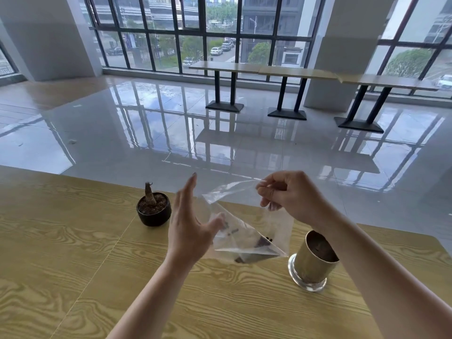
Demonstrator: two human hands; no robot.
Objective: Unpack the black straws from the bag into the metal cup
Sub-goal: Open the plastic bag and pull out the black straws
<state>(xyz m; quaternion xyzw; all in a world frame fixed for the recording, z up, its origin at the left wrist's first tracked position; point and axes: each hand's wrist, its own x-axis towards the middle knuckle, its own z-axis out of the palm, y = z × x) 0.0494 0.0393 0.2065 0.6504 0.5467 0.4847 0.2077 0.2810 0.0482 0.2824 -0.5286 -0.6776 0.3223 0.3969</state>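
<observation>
the right hand point(291, 194), right of centre in the frame, pinches the top edge of the clear bag point(247, 228) between curled fingertips and holds it up off the wooden table point(73, 241). this lets the bag hang slack and slanted, so its contents have slid to the low corner. the left hand point(189, 226), just left of centre, is spread with straight fingers pointing up. its thumb lies at the bag's left side, though whether it touches the plastic cannot be told. it looks poised to steady the bag or part its mouth.

the black straws point(254, 258) show only as a short dark bundle and a few dark bits through the creased film, low in the bag. their number is not readable.

the metal cup point(313, 260) stands in the lower right on a glass base point(308, 285), just beside the bag's low corner and partly behind the right forearm. that probably keeps the transfer short. its inside is dark, and whether it already holds anything is unclear. a small black plant pot point(154, 211) sits left of the hands.
</observation>
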